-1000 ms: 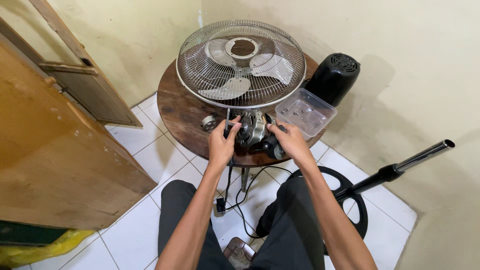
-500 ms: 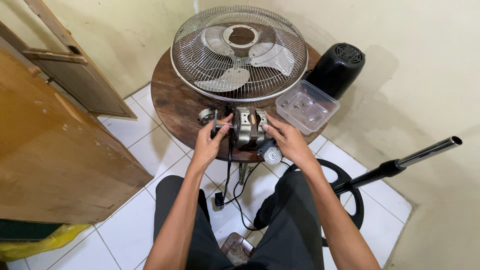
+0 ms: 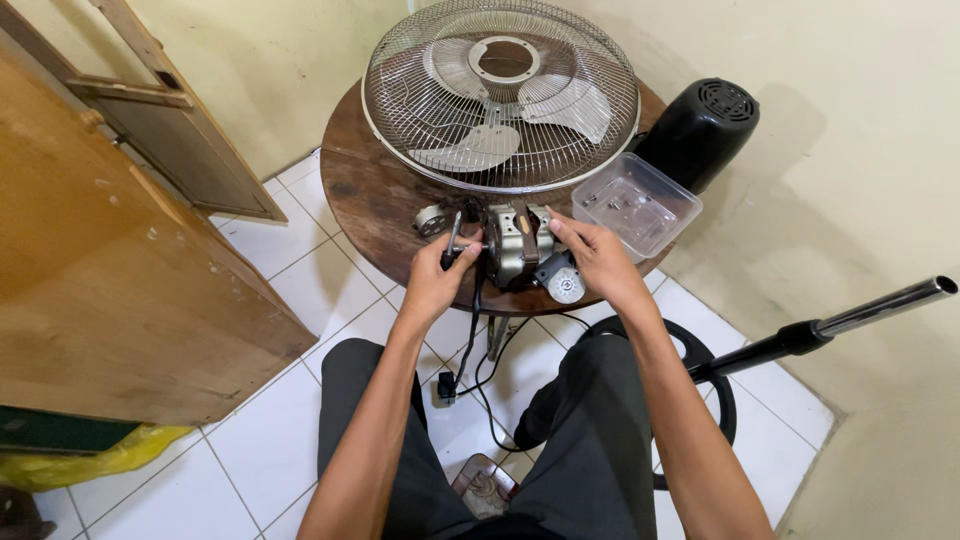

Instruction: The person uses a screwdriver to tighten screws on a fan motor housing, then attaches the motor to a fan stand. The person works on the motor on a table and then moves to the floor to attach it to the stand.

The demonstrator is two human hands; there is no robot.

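A metal fan motor [image 3: 515,245] lies near the front edge of a round wooden table [image 3: 380,200]. My left hand [image 3: 437,275] pinches the motor's shaft end and a black part at its left side. My right hand [image 3: 597,258] holds the motor's right side, fingers on top of the casing. A small round white part [image 3: 566,287] lies just below the motor, by my right hand. A small round metal piece [image 3: 432,220] sits on the table left of the motor. Black wires [image 3: 470,350] hang from the motor down to the floor.
A wire fan guard with blades [image 3: 500,95] lies flat on the table's far half. A clear plastic tray [image 3: 636,205] and a black motor cover [image 3: 698,132] sit at the right. A fan stand pole [image 3: 830,325] and ring base cross the tiled floor. A wooden cabinet [image 3: 110,290] stands left.
The view has shifted a little. My left hand has slid to the motor's shaft end, and my right hand has settled on the motor's right side.
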